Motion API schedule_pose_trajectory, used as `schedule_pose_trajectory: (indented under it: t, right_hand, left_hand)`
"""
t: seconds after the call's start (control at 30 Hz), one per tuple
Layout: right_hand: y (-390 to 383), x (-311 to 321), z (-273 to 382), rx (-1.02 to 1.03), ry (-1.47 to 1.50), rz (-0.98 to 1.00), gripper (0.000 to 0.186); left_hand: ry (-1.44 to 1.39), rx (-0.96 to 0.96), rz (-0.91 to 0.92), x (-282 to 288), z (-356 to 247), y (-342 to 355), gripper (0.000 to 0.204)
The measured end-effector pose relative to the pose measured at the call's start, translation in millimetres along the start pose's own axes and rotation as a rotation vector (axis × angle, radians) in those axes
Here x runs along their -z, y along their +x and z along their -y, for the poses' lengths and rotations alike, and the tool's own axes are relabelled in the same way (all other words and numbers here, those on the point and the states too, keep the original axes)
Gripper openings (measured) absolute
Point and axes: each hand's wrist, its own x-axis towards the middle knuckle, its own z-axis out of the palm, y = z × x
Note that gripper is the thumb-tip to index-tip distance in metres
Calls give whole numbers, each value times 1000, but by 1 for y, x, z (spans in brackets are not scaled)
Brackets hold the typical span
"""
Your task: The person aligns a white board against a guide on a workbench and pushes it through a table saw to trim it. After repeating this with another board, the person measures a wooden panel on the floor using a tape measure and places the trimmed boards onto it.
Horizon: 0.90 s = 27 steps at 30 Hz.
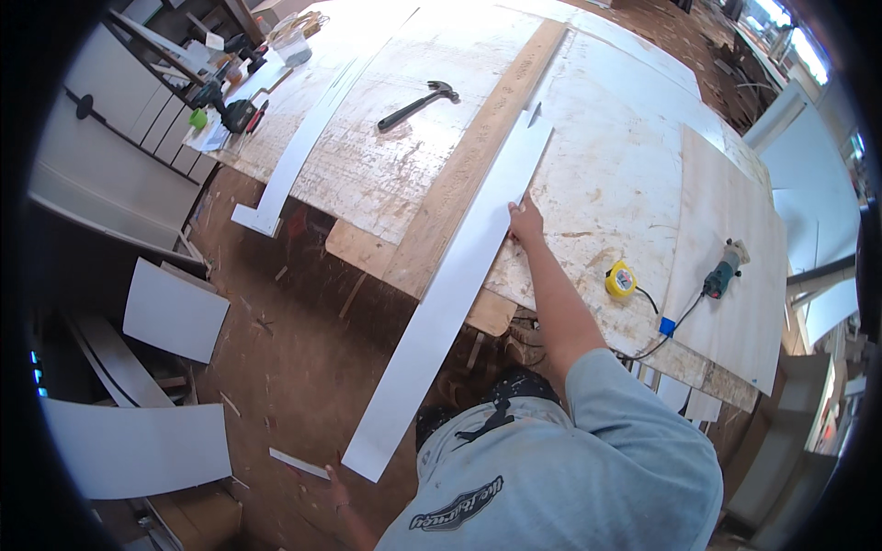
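A long white board [446, 303] lies beside a wooden plank [464, 156] on the worktable [588, 165] and juts past its near edge. My right hand [524, 221] is closed on the board's right edge. Low in the picture, my left hand [335, 491] holds a thin white strip [297, 462] by one end, close to the board's near end; a small red item there is too small to name. A hammer [421, 103] lies left of the plank. A yellow tape measure [621, 278] and a green corded trimmer [721, 274] lie to the right.
A drill [234, 112], a clear tub [289, 44] and an L-shaped white piece [294, 147] sit on the table's left. Loose panels [170, 312] and offcuts crowd the floor [276, 349] at left. More panels [799, 184] stand at right.
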Motion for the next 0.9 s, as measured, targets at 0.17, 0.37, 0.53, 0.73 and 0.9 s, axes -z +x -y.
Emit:
schedule_pose_trajectory:
  t: [0.17,0.37,0.53,0.73,0.9]
  right_hand:
    - [24,-19,-12,-1,9,-2,63]
    - [60,-30,-54,292,-297,-224,69]
    - [-108,-46,-79,375,-343,-47,84]
    - [-248,-23,-22,38,69,367,89]
    - [-202,-13,-28,27,39,306,85]
  left_hand:
    - [-404,325,546,-17,-11,-54,58]
    - [-116,-23,55,-63,-10,-52,43]
    - [-72,-103,88,-60,-11,-58,43]
    - [-168,-41,144,-60,13,-28,31]
    - [160,8,275,-55,-97,-68,33]
